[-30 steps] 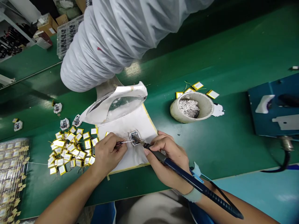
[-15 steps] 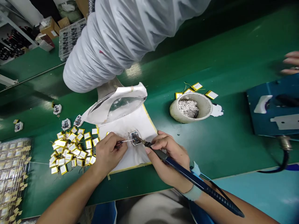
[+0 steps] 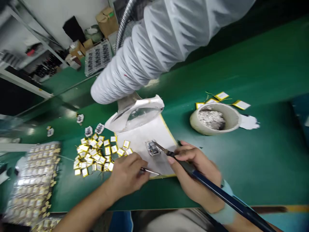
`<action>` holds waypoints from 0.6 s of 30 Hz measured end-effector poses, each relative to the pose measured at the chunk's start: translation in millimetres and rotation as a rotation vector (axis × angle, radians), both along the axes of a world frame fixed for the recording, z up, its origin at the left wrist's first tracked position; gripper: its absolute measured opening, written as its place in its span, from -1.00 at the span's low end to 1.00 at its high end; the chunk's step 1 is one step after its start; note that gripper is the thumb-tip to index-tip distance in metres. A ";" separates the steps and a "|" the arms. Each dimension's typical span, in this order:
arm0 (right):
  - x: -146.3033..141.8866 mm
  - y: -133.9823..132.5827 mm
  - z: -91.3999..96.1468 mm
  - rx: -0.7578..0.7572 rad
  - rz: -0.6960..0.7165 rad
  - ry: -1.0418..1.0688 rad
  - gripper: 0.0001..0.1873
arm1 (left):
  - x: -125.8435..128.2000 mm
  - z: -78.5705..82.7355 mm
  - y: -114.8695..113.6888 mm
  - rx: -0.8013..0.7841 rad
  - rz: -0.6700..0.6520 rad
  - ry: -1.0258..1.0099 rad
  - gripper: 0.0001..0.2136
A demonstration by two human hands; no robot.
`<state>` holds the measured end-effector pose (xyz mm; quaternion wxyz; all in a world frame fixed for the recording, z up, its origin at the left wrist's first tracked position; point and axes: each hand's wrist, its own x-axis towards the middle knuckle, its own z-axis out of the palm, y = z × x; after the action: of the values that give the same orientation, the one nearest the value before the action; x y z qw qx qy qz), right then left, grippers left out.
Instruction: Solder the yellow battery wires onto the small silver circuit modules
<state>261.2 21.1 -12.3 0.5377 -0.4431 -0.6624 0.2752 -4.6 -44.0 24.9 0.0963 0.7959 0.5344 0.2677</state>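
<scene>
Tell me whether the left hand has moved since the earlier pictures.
Yes. Measured against the white sheet, the left hand has drawn back toward the sheet's near edge, and its thin metal tool now points well clear of the board.

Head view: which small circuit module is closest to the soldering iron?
The module on the white sheet, under the tip of the soldering iron in the right hand. The other modules lie on the green bench.

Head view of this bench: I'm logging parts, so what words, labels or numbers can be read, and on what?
No text can be read.
Pile of batteries: labels too small to read.
Batteries beside the bowl: labels too blurred to read.
Cardboard box: no readable marks.
</scene>
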 end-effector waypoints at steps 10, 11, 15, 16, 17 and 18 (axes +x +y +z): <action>-5.6 5.4 -7.7 0.068 -0.017 0.031 -0.78 | -127.0 10.8 43.7 -0.152 0.374 0.160 -0.93; -6.0 5.1 -8.7 0.064 -0.029 0.043 -0.78 | -131.9 9.4 46.6 -0.166 0.376 0.149 -0.92; -8.0 3.7 -11.0 0.049 -0.049 0.076 -0.79 | -133.4 2.4 42.6 -0.227 0.444 0.014 -0.82; -8.6 3.5 -10.6 0.048 -0.048 0.080 -0.80 | -129.9 0.9 38.9 -0.217 0.473 -0.027 -0.80; -9.3 3.5 -9.8 0.051 -0.048 0.086 -0.80 | -124.8 -0.5 34.7 -0.191 0.503 -0.057 -0.80; -10.1 3.5 -8.7 0.055 -0.047 0.093 -0.80 | -118.3 -1.7 30.3 -0.153 0.533 -0.071 -0.81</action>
<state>251.1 24.6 -21.0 0.5863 -0.4303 -0.6334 0.2643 -123.0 -13.7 23.1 0.1012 0.6077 0.7399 0.2702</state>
